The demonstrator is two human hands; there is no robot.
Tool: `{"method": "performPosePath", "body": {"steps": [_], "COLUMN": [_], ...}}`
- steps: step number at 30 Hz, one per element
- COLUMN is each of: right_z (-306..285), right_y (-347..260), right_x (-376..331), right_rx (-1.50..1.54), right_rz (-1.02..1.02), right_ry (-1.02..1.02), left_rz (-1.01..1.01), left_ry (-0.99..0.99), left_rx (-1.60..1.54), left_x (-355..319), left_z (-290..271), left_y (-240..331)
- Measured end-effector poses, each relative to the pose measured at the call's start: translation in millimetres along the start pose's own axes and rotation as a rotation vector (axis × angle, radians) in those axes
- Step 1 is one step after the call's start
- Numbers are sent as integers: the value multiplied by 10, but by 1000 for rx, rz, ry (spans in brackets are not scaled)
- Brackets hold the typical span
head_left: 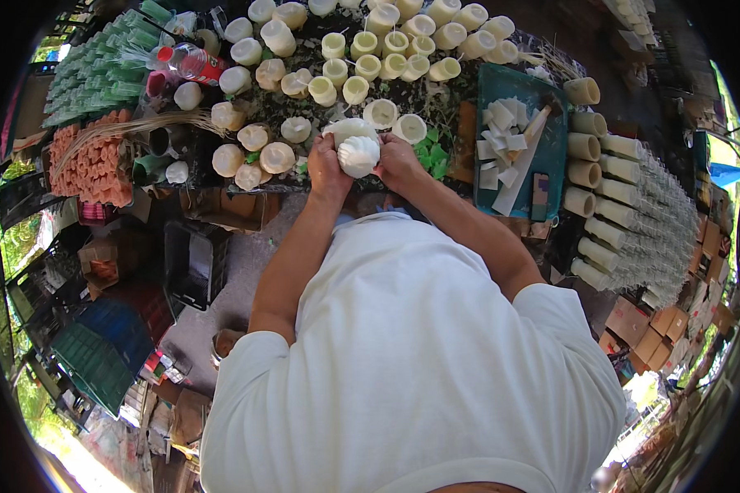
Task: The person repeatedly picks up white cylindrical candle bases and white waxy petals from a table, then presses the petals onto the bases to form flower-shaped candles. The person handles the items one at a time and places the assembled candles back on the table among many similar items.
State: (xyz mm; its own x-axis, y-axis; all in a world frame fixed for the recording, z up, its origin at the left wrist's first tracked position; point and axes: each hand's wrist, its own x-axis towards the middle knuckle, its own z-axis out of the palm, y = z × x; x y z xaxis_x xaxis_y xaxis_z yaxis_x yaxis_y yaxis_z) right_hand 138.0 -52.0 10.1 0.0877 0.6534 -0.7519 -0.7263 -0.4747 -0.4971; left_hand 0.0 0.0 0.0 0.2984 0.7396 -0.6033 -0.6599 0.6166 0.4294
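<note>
Two hands met on one thing at the near edge of the tabletop (222,201) — a white ribbed candle (359,155), shell-shaped, held between them just past the person's chest. The left hand (327,167) pressed on the candle's left flank and the right hand (397,159) on its right, each grip closed around it, fingers curled over the top and the thumbs toward the body; how tightly they squeezed could not be told. The candle sat squarely between the two palms, so neither hand was nearer than the other, and its ridges ran roughly from the far side toward the person. Touching its far side was a pale rounded piece (349,127), of which only the top showed; whether it was a mould or a second candle could not be told.

Outward from there, two cream candles (395,121) stood just beyond the right hand, and a cluster of domed cream pieces (259,152) lay to the left. Farther off stood rows of pale cylinder candles (362,57). To the right lay a teal tray (501,86) carrying white slabs — well apart from the hands — and beyond it stood a column of cream cylinders (585,148). To the far left lay orange sticks (90,164) and green sticks (99,74)
</note>
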Motion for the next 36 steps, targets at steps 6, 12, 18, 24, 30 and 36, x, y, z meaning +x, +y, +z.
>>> {"method": "performPosePath", "body": {"steps": [6,12,18,24,30,36], "right_z": [171,289,389,309,394,388], "right_y": [-172,-382,-387,-657,-751,-868], "right_x": [75,-435,-684,-801,-970,-1008], "right_rx": [39,158,-248,-406,-597,-479], "right_rz": [133,138,-145,-240,-222,-168], "right_ry": [-201,-278,-202,-318,-324,-376], "left_rz": [153,610,671,326,283,436], "left_ry": [16,237,-58,-459,-630,-663], "left_rx": [329,721,855,539,1163,1217], "left_x": [39,-41,-219,-384,-524,-433], "left_z": [197,287,441,577,883,942], "left_y": [343,243,392,698,837,896]}}
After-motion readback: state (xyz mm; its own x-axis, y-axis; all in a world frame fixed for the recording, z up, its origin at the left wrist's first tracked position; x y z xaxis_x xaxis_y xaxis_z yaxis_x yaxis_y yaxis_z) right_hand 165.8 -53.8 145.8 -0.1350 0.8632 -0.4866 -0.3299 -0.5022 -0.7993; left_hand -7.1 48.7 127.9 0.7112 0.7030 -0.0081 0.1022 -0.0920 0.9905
